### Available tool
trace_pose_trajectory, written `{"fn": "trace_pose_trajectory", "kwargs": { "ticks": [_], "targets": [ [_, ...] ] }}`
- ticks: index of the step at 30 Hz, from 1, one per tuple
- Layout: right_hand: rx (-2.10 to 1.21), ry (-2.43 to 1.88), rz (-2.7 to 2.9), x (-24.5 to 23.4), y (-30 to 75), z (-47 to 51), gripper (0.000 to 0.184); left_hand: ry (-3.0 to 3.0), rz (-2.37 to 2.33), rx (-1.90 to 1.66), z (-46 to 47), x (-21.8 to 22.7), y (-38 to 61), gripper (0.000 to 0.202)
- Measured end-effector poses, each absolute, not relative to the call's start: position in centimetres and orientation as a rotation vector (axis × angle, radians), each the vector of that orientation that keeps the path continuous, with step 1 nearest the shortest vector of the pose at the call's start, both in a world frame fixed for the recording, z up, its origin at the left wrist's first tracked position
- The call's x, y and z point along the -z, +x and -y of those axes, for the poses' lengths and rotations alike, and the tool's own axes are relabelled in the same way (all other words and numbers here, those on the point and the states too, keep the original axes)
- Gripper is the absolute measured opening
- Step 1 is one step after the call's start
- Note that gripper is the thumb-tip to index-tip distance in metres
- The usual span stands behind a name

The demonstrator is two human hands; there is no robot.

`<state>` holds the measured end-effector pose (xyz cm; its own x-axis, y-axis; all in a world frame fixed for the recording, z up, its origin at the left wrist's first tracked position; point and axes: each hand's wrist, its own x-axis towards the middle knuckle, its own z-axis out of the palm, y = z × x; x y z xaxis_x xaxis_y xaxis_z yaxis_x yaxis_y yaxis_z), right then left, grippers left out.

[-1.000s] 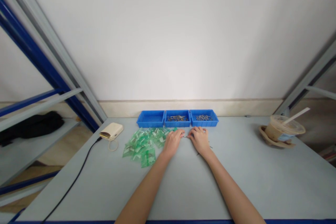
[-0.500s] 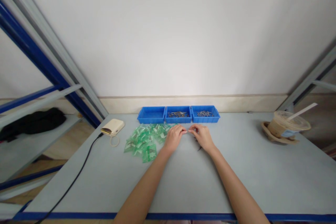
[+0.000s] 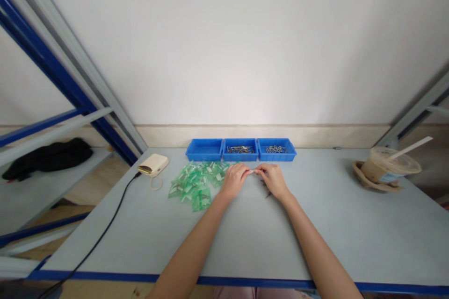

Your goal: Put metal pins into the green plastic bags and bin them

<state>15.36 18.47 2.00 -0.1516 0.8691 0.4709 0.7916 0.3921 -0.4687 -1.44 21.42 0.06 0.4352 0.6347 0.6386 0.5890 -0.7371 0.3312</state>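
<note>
My left hand (image 3: 235,179) and my right hand (image 3: 272,180) meet over the table, fingers pinched towards each other. Between the fingertips is a small whitish strip (image 3: 251,171), mostly hidden and too small to name. A few dark screws (image 3: 268,193) lie on the table beside and partly under my right hand. Left of my left hand spreads a pile of small green plastic bags (image 3: 201,199), several with screws and white patches showing inside. Behind my hands, the middle blue bin (image 3: 240,156) and the right blue bin (image 3: 277,156) hold loose screws.
A third blue bin (image 3: 204,155) stands at the left of the row, against the wall. Further left lies a cream-coloured device (image 3: 154,163) with a black cable (image 3: 119,210) running off the front edge. A cup with a straw (image 3: 386,168) sits in a cardboard holder at the right.
The view has shifted slightly, so the table appears a little higher. My hands stay together in the same pinch, with a little more of the whitish strip showing.
</note>
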Motion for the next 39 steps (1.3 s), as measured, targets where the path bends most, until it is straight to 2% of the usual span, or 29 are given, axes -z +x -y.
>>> {"fn": "trace_pose_trajectory", "kwargs": {
  "ticks": [7, 14, 16, 21, 29, 35, 39],
  "targets": [
    [-0.243, -1.304, 1.969, -1.9, 15.4, -18.5, 0.020, 2.582, -1.020, -1.238, -21.2, -0.3, -1.4, 0.020],
    [-0.276, -1.207, 1.978, -2.3, 15.4, -18.0, 0.015, 2.607, -1.101, -1.197, -21.1, -0.4, -1.5, 0.032],
    [-0.234, -1.247, 1.992, -2.4, 15.4, -17.8, 0.014, 2.589, -1.116, -1.192, -21.1, -0.4, -1.5, 0.028],
    [-0.212, -1.341, 2.010, -2.7, 15.5, -17.6, 0.021, 2.665, -1.111, -1.150, -20.9, -0.3, -1.4, 0.020],
    [-0.299, -1.374, 2.012, -3.4, 15.0, -17.1, 0.019, 2.716, -1.185, -1.062, -20.8, -0.4, -1.6, 0.029],
    [-0.373, -1.365, 2.025, -3.5, 15.2, -17.1, 0.030, 2.680, -1.155, -1.044, -20.9, -0.2, -1.5, 0.025],
    [-0.451, -1.298, 2.026, -3.5, 15.2, -17.0, 0.024, 2.682, -1.161, -1.013, -20.9, -0.3, -1.6, 0.030]
  ]
}}
